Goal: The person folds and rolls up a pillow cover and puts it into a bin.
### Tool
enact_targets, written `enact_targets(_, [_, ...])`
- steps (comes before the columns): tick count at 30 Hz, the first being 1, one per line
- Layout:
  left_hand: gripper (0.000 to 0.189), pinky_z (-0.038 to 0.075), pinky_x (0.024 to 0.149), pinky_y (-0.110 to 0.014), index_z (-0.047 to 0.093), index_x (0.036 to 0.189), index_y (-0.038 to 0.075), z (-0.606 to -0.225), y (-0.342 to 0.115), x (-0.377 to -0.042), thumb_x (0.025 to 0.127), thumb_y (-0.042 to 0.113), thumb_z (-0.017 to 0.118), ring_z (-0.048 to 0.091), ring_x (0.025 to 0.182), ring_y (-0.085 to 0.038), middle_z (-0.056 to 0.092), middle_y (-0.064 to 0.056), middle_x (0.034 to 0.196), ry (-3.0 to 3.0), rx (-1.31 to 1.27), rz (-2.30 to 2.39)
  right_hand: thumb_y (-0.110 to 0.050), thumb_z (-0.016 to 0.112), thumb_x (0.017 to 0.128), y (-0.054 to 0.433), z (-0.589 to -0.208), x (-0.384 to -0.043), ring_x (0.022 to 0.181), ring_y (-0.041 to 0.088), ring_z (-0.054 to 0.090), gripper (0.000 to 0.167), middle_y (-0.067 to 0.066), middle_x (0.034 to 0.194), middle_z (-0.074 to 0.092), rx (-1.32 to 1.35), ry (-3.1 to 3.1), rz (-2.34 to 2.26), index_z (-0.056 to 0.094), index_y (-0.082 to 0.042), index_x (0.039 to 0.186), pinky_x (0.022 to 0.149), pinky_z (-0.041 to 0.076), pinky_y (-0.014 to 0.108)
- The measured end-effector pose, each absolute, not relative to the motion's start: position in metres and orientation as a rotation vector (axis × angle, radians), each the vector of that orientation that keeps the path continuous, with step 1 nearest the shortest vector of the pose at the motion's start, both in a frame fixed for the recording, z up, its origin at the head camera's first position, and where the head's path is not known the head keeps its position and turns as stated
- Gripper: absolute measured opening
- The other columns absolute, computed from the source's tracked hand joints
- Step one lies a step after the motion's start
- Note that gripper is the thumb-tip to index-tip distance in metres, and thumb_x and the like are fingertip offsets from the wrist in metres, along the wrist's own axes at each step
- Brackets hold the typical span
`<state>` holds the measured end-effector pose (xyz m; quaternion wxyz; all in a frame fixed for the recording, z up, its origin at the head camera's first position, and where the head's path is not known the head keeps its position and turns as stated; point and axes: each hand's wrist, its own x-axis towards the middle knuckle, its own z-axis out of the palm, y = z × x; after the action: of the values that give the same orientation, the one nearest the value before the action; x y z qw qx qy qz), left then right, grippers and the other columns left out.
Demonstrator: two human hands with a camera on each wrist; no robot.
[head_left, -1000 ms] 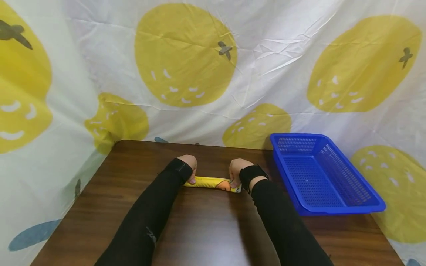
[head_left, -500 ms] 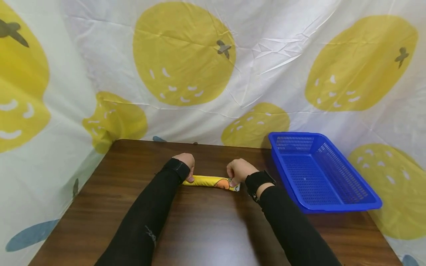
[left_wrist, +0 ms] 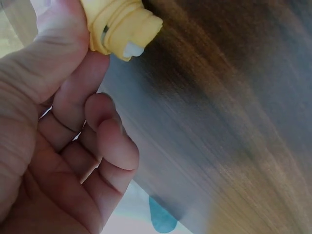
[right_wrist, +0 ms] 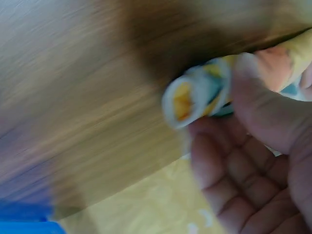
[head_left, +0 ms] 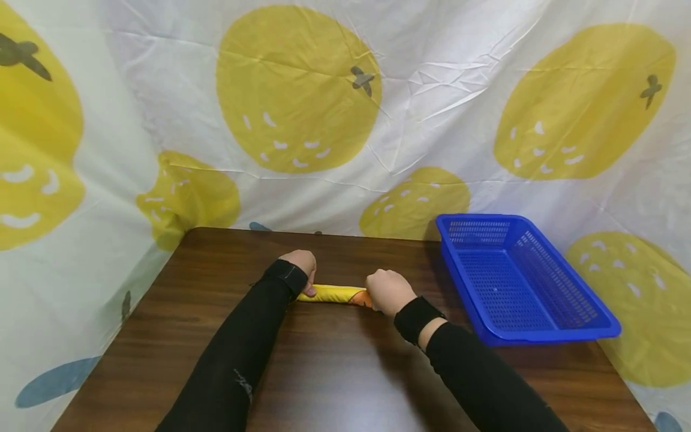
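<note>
A yellow rolled-up cloth [head_left: 336, 293] with an orange printed patch lies crosswise on the brown wooden table, near the far edge. My left hand [head_left: 303, 265] pinches its left end between thumb and forefinger. In the left wrist view the layered end of the cloth roll [left_wrist: 127, 30] sticks out past the thumb, and the other fingers curl loosely below. My right hand [head_left: 390, 291] pinches the right end and hides it from the head view. The right wrist view shows that end as a white-edged spiral [right_wrist: 183, 102], with the thumb pressed on top.
A blue perforated plastic basket [head_left: 540, 337] stands at the right of the table [head_left: 335, 372], beside my right forearm. Behind and to the sides hangs a white curtain [head_left: 410, 36] with large yellow fruit prints. Black sleeves and wrist straps cover both arms.
My right hand has loosened, shifted and turned over the right end of the cloth roll, now covering the tip that showed before. The left hand stays nearly still, holding its end.
</note>
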<state>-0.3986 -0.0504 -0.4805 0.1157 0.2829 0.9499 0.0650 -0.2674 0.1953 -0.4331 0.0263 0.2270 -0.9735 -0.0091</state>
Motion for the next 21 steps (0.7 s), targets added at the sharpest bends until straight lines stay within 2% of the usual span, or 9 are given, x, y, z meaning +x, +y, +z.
enact_targets(2, [0.042,0.050,0.058,-0.033,0.068,0.056,0.022,-0.485,-0.052,-0.399,0.063,0.048,0.100,0.060,0.063,-0.015,0.064,0.008,0.059,2.797,0.813,0.214,-0.020,0.086,0.090,0.186,-0.435,-0.263,0.068,0.026,0.071,0.021,0.007,0.076,0.075,0.654,-3.001,-0.088,0.075,-0.009,0.076,0.069,0.062,0.040])
enact_targets(5, [0.042,0.047,0.056,-0.032,0.065,0.056,0.021,-0.480,-0.053,-0.387,0.065,0.042,0.100,0.058,0.061,-0.015,0.061,0.006,0.058,2.845,0.829,0.248,-0.035,0.080,0.095,0.173,-0.437,-0.257,0.074,0.029,0.075,0.026,0.010,0.086,0.079,0.556,-3.017,-0.126,0.080,-0.009,0.090,0.071,0.064,0.042])
enact_targets(6, [0.043,0.045,0.055,-0.031,0.064,0.057,0.021,-0.486,-0.056,-0.387,0.066,0.045,0.099,0.056,0.060,-0.014,0.059,0.007,0.058,2.883,0.886,0.272,-0.039,0.076,0.096,0.170,-0.438,-0.257,0.076,0.030,0.076,0.030,0.011,0.089,0.080,0.531,-3.018,-0.127,0.081,-0.009,0.094,0.071,0.064,0.042])
enact_targets(10, [0.034,0.053,0.059,-0.037,0.068,0.066,0.014,-0.460,-0.045,-0.346,0.072,0.028,0.099,0.058,0.061,-0.018,0.063,0.001,0.063,3.028,0.934,0.177,-0.037,0.077,0.096,0.167,-0.435,-0.258,0.078,0.029,0.076,0.027,0.011,0.091,0.080,0.501,-3.031,-0.111,0.081,-0.009,0.097,0.072,0.064,0.043])
enact_targets(14, [0.015,0.061,0.066,-0.043,0.075,0.077,0.009,-0.456,-0.033,-0.314,0.084,0.010,0.089,0.067,0.065,-0.025,0.071,-0.007,0.071,3.150,1.008,-0.012,-0.028,0.079,0.097,0.167,-0.433,-0.260,0.079,0.029,0.075,0.020,0.011,0.091,0.079,0.513,-3.039,-0.115,0.081,-0.009,0.097,0.074,0.064,0.043])
enact_targets(17, [0.011,0.063,0.070,-0.044,0.078,0.081,0.008,-0.457,-0.032,-0.302,0.087,0.012,0.087,0.069,0.070,-0.027,0.074,-0.008,0.075,3.181,1.039,-0.098,-0.029,0.081,0.096,0.169,-0.433,-0.262,0.077,0.028,0.075,0.021,0.011,0.088,0.079,0.520,-3.037,-0.102,0.081,-0.008,0.094,0.074,0.064,0.043])
enact_targets(21, [0.022,0.063,0.076,-0.042,0.079,0.083,0.008,-0.457,-0.037,-0.295,0.077,0.020,0.096,0.068,0.075,-0.025,0.074,-0.006,0.077,3.190,0.966,-0.079,-0.037,0.082,0.094,0.170,-0.434,-0.264,0.076,0.030,0.075,0.032,0.012,0.086,0.078,0.538,-3.049,-0.036,0.079,-0.006,0.089,0.075,0.063,0.044])
